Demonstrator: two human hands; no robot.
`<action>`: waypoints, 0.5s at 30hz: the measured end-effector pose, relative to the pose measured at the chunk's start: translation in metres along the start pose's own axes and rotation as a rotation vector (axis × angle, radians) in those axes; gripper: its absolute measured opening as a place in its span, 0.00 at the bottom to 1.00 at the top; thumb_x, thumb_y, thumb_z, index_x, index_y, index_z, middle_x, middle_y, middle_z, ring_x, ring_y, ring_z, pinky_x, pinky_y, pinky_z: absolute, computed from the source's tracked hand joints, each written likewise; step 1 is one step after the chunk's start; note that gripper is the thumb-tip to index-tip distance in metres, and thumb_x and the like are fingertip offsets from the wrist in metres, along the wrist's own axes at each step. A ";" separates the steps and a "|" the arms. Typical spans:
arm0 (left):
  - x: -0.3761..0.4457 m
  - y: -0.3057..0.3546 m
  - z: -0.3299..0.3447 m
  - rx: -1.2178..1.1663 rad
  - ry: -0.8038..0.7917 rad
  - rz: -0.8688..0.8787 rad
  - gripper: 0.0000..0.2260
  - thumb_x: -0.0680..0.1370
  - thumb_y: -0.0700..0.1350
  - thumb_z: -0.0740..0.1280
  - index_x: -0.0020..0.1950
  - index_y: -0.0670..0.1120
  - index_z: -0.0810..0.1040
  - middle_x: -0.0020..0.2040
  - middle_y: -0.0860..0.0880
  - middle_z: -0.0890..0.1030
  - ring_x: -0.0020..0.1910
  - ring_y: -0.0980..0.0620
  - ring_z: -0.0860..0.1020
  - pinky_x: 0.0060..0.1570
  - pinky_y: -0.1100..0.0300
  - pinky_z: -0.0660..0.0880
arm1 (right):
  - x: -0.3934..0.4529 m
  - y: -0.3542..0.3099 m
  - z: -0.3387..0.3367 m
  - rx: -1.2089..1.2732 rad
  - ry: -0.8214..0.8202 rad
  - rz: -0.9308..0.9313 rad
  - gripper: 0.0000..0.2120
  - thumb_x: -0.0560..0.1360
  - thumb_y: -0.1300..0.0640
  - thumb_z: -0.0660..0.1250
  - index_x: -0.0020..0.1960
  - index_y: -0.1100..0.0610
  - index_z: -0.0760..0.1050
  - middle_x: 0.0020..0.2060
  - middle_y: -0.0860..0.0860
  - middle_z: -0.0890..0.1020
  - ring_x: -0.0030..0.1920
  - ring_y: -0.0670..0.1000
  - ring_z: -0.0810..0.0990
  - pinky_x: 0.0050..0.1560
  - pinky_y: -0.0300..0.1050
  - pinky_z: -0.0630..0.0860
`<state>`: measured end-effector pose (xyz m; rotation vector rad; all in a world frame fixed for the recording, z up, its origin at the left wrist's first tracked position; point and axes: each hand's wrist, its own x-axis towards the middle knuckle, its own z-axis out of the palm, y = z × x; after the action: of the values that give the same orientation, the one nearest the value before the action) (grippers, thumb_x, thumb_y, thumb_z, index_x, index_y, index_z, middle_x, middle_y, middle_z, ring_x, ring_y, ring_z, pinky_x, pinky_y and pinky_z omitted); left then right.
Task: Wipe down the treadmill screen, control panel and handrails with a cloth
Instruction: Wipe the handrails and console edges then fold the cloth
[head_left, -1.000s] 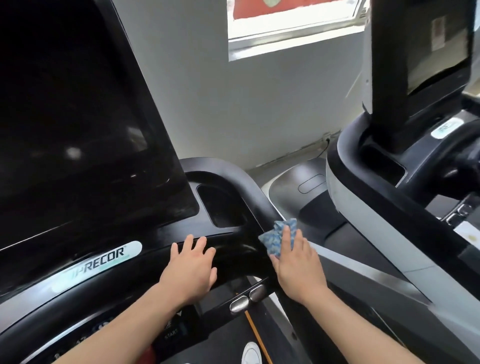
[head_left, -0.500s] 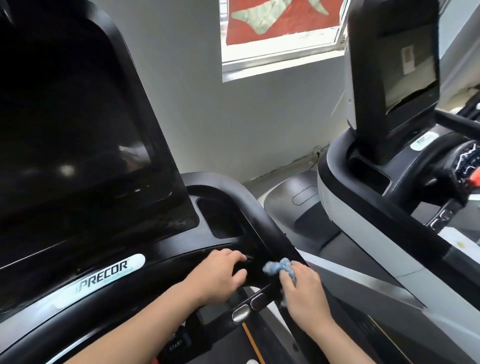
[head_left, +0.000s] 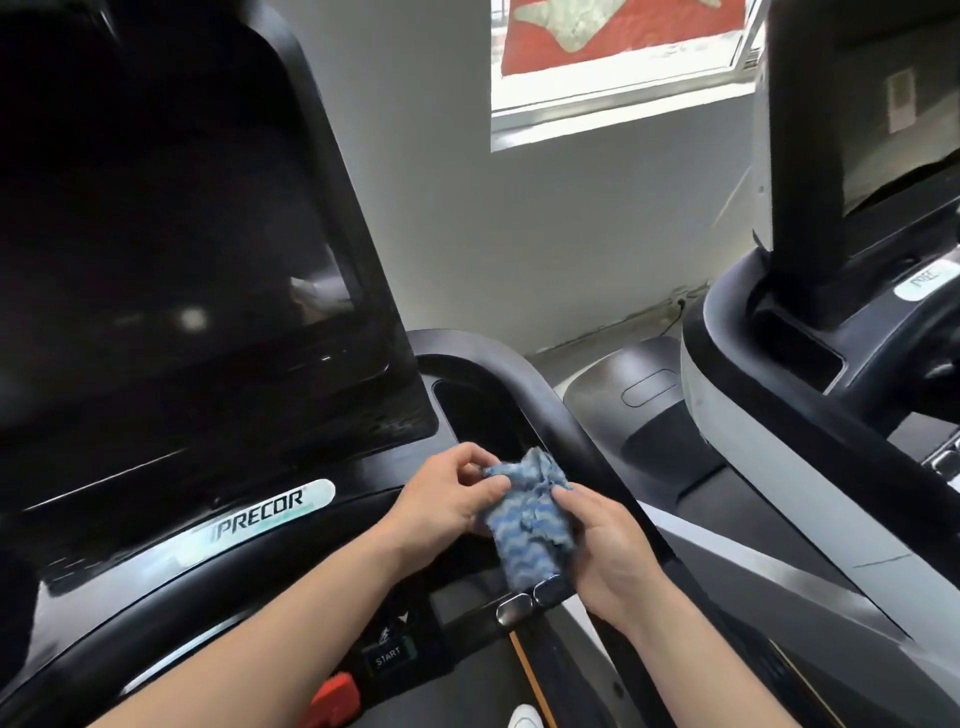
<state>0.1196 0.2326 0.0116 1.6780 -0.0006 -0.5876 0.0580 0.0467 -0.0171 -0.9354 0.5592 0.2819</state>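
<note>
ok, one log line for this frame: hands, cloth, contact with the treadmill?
left hand: pinching cloth | right hand: gripping cloth | cloth: bunched, held above handrail | wiping contact: none | screen: untouched

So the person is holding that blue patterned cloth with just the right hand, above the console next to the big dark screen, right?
Not quite: both hands hold it. In the head view the left hand pinches the upper edge of the blue patterned cloth while the right hand grips its other side. The rest is right: it is above the console, next to the big dark screen.
</note>
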 end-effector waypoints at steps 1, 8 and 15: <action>-0.002 0.002 -0.003 0.002 0.013 0.014 0.04 0.81 0.38 0.72 0.55 0.41 0.81 0.45 0.44 0.78 0.44 0.48 0.82 0.51 0.37 0.83 | 0.000 -0.003 0.003 0.048 -0.023 0.028 0.18 0.84 0.60 0.61 0.67 0.70 0.78 0.61 0.69 0.83 0.63 0.68 0.82 0.68 0.65 0.76; -0.025 0.015 -0.036 0.121 0.148 0.119 0.15 0.75 0.38 0.74 0.57 0.56 0.85 0.55 0.50 0.83 0.51 0.49 0.85 0.60 0.44 0.81 | -0.002 -0.011 0.040 -0.088 -0.252 0.035 0.23 0.85 0.47 0.63 0.70 0.63 0.77 0.63 0.65 0.83 0.64 0.67 0.82 0.66 0.66 0.77; -0.062 0.013 -0.056 -0.100 0.380 0.116 0.11 0.80 0.35 0.72 0.61 0.45 0.82 0.56 0.42 0.85 0.57 0.42 0.84 0.57 0.43 0.83 | -0.001 -0.007 0.074 -0.173 -0.360 -0.052 0.19 0.78 0.73 0.67 0.67 0.63 0.74 0.60 0.65 0.84 0.59 0.67 0.84 0.61 0.66 0.81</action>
<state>0.0912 0.3021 0.0515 1.6567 0.2010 -0.1733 0.0845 0.1035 0.0223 -1.0358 0.1812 0.4461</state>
